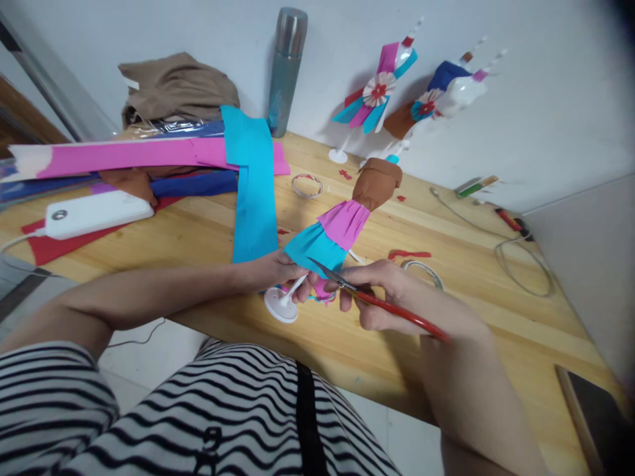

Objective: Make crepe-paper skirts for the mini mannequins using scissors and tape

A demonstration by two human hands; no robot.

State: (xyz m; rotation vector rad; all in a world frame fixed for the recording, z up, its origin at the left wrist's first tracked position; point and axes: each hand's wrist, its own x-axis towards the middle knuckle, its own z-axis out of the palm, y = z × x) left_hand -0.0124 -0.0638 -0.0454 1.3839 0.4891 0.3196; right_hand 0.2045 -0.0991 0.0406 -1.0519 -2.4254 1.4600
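Note:
A paper doll figure [342, 221] leans over the table, with a brown top and pink and blue gathered tiers. Its white stand [282, 304] has a round base near the table's front edge. My left hand [290, 270] is closed at the hem of the blue tier, near the stand's stem; its fingers are partly hidden by the paper. My right hand [391, 287] grips a pair of scissors with red handles [404, 316]. The scissor blades lie against the lower edge of the blue tier.
Blue [255, 218] and pink paper strips [133, 157] lie at left, beside a white power bank [99, 215]. A flask [288, 73] and finished-looking paper figures [376, 89] stand along the wall. A cable [476, 221] and dark tablet-like object [595, 416] are at right.

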